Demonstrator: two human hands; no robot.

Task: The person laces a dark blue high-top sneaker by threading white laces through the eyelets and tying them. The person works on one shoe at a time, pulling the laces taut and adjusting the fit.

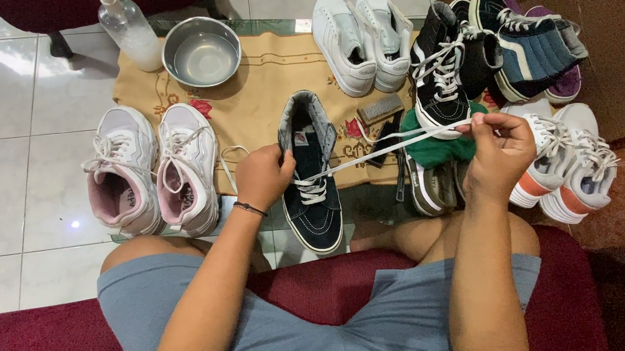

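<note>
Head view: the left hand grips the collar of a dark navy high-top sneaker that stands on the beige cloth, fingers curled around it. The right hand pinches the white shoelace between fingertips and holds it taut. I think a too strong pull could draw the lace out of the eyelets, or tip the sneaker.

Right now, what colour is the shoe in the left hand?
Dark navy shoe with a white sole and white lace; head view shows it.
</note>
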